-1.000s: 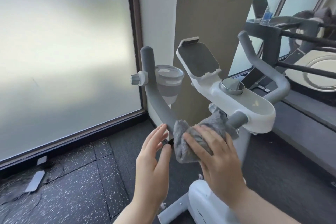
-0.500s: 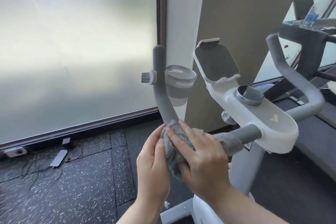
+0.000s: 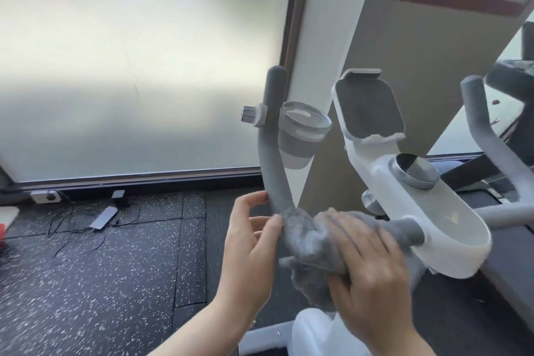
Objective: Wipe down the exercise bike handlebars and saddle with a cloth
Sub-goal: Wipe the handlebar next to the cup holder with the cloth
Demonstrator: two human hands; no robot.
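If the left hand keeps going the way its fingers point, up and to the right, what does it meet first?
Most likely the left handlebar. The left hand has its fingertips right beside the bar's lower curve, just above the grey cloth wrapped there. Depth is unclear, so contact may already be made.

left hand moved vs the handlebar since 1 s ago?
Yes. The left hand was apart from the left handlebar; its fingers now touch the bar's lower bend, beside the cloth the right hand presses there.
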